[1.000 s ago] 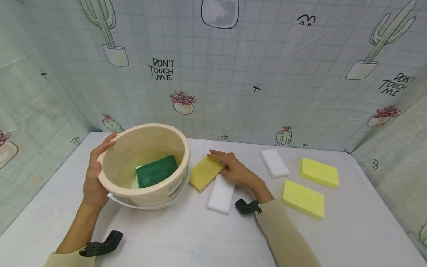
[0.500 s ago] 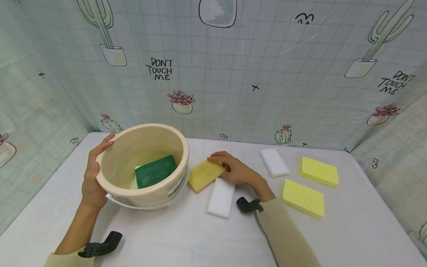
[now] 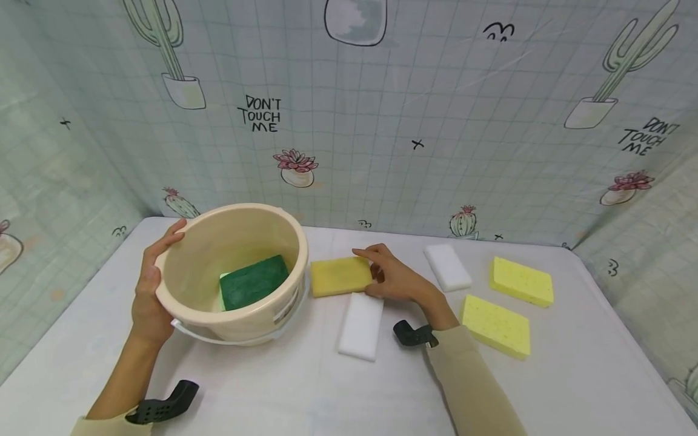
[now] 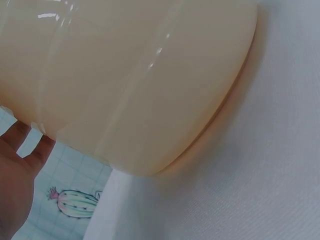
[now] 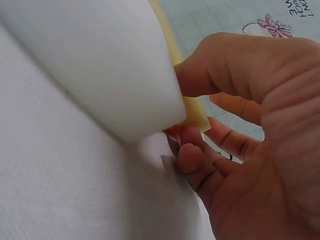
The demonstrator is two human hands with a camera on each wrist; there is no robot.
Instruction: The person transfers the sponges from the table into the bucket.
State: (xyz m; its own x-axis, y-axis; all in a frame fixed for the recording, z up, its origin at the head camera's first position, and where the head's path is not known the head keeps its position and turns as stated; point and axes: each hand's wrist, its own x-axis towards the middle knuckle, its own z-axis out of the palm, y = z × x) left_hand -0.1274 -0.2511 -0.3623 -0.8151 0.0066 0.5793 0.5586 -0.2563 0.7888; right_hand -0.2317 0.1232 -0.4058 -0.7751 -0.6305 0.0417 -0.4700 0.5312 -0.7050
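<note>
Darker yellow sponge [image 3: 339, 277] swung round on the table [image 3: 305, 387], long side pointing left at the bucket [image 3: 237, 236] my left hand [image 3: 147, 303] gripped; my right hand [image 3: 395, 277], way closer, pinched the sponge's right end.

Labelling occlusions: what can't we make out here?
Near floor of the bucket: head view, behind its front wall.
Underside of the green sponge: head view, hidden by its top.
Part of the left hand: left wrist view, cut by left edge.
Most of the dark yellow sponge: right wrist view, behind white block.
</note>
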